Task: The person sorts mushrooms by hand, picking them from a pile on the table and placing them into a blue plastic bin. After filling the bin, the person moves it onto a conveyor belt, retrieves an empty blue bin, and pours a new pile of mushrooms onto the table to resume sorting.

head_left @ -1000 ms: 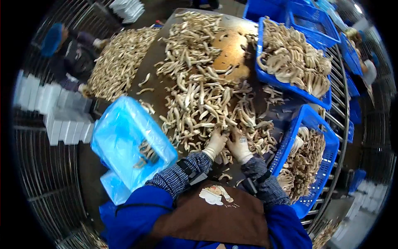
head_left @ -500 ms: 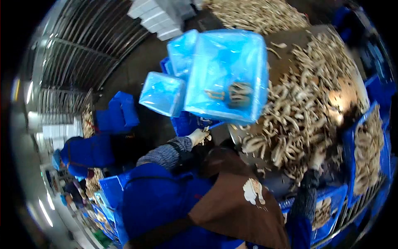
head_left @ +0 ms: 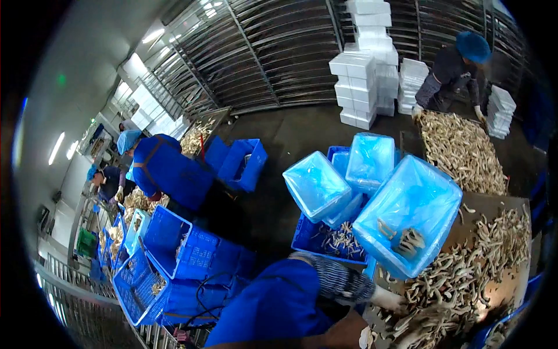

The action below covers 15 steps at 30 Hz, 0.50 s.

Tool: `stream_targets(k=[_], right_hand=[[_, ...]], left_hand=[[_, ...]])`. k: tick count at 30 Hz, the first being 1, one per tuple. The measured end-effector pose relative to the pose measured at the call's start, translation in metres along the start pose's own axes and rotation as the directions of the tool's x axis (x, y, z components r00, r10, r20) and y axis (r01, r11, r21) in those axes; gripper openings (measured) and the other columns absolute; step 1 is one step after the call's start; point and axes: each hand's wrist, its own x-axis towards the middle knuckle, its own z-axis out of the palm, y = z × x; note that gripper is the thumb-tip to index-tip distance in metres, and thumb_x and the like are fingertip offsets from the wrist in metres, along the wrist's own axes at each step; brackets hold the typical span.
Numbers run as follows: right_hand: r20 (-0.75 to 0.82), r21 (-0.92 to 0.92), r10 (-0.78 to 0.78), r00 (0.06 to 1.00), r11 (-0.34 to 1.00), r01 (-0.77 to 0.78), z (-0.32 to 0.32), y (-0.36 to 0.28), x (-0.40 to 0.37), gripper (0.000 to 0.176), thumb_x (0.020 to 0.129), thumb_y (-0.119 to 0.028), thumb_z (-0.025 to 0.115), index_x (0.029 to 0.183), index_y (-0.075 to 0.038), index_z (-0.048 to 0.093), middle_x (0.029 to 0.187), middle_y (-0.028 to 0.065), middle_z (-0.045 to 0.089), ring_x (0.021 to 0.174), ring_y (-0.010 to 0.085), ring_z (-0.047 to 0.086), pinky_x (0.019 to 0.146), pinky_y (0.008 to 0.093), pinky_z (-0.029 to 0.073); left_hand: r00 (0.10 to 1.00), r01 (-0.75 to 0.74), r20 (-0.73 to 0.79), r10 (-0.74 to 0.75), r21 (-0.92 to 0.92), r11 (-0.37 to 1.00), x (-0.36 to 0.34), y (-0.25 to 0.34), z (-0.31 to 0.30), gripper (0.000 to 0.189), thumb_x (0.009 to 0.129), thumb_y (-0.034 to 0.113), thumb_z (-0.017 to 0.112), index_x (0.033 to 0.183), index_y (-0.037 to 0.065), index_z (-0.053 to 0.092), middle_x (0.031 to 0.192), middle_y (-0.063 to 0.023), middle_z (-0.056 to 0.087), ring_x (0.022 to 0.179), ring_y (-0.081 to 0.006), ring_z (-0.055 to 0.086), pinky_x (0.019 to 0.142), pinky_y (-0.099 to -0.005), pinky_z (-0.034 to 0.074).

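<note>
My left hand (head_left: 387, 298), in a white glove below a striped cuff and blue sleeve, rests at the near edge of a big pile of pale, long mushroom stems (head_left: 465, 279) on a dark table. Whether its fingers hold any stems is unclear. Just above the hand, a blue crate lined with clear plastic (head_left: 412, 203) tilts toward me with a few mushrooms inside (head_left: 404, 239). My right hand is out of view.
Two more lined crates (head_left: 317, 186) (head_left: 369, 158) sit over a blue crate holding mushrooms (head_left: 334, 239). Open blue crates (head_left: 174, 247) stand left beside a person in a blue coat (head_left: 168, 171). Another person (head_left: 459, 64) works at a far mushroom table (head_left: 459, 151) near white box stacks (head_left: 357, 87).
My view has swung left, off the table and onto the room. Both hands were in the pile; the left carried stems toward the lined crate and is now back at the pile's edge.
</note>
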Motion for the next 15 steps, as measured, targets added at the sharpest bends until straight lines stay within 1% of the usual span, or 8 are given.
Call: stream_targets(k=[1,2,3,4,8,12,14,15], right_hand=[[-0.002,-0.002,-0.017,1.0,1.0,0.017,0.0,0.0,-0.001,0.058,0.098,-0.039,0.039,0.145,-0.008,0.026,0.14,0.0184,0.041,0.125,0.0274,0.045,0.105,0.0384,0.036],[-0.009,-0.007,-0.032,0.999,0.999,0.032,0.0,-0.002,0.001,0.058,0.098,-0.039,0.038,0.145,-0.008,0.025,0.14,0.0184,0.041,0.125,0.0273,0.045,0.105,0.0384,0.036],[-0.013,-0.009,-0.036,0.999,0.999,0.036,-0.001,0.0,0.001,0.058,0.098,-0.038,0.038,0.145,-0.008,0.025,0.141,0.0184,0.04,0.125,0.0271,0.045,0.105,0.0383,0.036],[-0.017,-0.016,-0.054,0.998,0.998,0.054,0.001,0.001,0.002,0.057,0.099,-0.038,0.037,0.145,-0.008,0.025,0.141,0.0183,0.04,0.126,0.0269,0.045,0.105,0.0383,0.036],[-0.052,-0.04,-0.087,0.995,0.996,0.085,-0.006,0.01,0.004,0.056,0.1,-0.037,0.035,0.146,-0.008,0.023,0.143,0.0182,0.038,0.127,0.0263,0.044,0.104,0.0381,0.037],[-0.096,-0.12,-0.134,0.986,0.985,0.123,-0.021,0.01,-0.006,0.055,0.101,-0.035,0.033,0.147,-0.008,0.021,0.144,0.0181,0.036,0.127,0.0257,0.044,0.104,0.038,0.038],[-0.04,-0.103,-0.087,0.995,0.991,0.082,-0.02,0.026,-0.008,0.053,0.101,-0.032,0.034,0.146,-0.007,0.024,0.141,0.0178,0.039,0.123,0.0257,0.046,0.102,0.0376,0.039],[0.015,-0.087,-0.036,0.999,0.996,0.037,-0.016,0.033,-0.005,0.051,0.1,-0.03,0.034,0.145,-0.006,0.026,0.138,0.0176,0.042,0.119,0.0257,0.049,0.1,0.0372,0.04]], left_hand=[[0.984,0.17,-0.016,-0.177,-0.2,0.965,0.021,0.018,0.005,0.025,0.094,0.016,0.052,0.11,-0.003,0.054,0.08,-0.014,0.057,0.075,-0.031,0.054,0.068,-0.0409,0.044],[0.965,0.233,-0.038,-0.26,-0.336,0.913,0.035,0.032,0.008,0.025,0.094,0.016,0.052,0.11,-0.003,0.054,0.08,-0.0136,0.056,0.074,-0.0307,0.054,0.068,-0.041,0.044],[0.948,0.255,-0.072,-0.309,-0.408,0.877,0.052,0.04,0.011,0.024,0.094,0.016,0.052,0.11,-0.003,0.054,0.079,-0.0131,0.056,0.073,-0.0304,0.053,0.067,-0.041,0.044],[0.93,0.268,-0.102,-0.354,-0.472,0.84,0.063,0.046,0.014,0.024,0.094,0.015,0.052,0.11,-0.003,0.054,0.078,-0.0127,0.055,0.072,-0.0302,0.053,0.066,-0.0411,0.044],[0.834,0.283,-0.225,-0.505,-0.61,0.74,0.092,0.044,0.023,0.023,0.094,0.015,0.053,0.109,-0.002,0.053,0.075,-0.0111,0.053,0.069,-0.029,0.051,0.064,-0.0413,0.043],[0.725,0.272,-0.261,-0.637,-0.741,0.614,0.11,0.023,0.027,0.021,0.094,0.014,0.053,0.109,-0.002,0.052,0.072,-0.0094,0.05,0.065,-0.0279,0.049,0.061,-0.0415,0.042],[0.686,0.249,-0.244,-0.685,-0.806,0.536,0.113,0.014,0.026,0.021,0.094,0.013,0.053,0.108,-0.002,0.052,0.07,-0.0086,0.049,0.064,-0.0274,0.048,0.06,-0.0416,0.041],[0.666,0.24,-0.243,-0.705,-0.826,0.511,0.111,0.011,0.023,0.02,0.094,0.013,0.053,0.108,-0.001,0.052,0.069,-0.0081,0.049,0.063,-0.0271,0.048,0.059,-0.0416,0.041]])
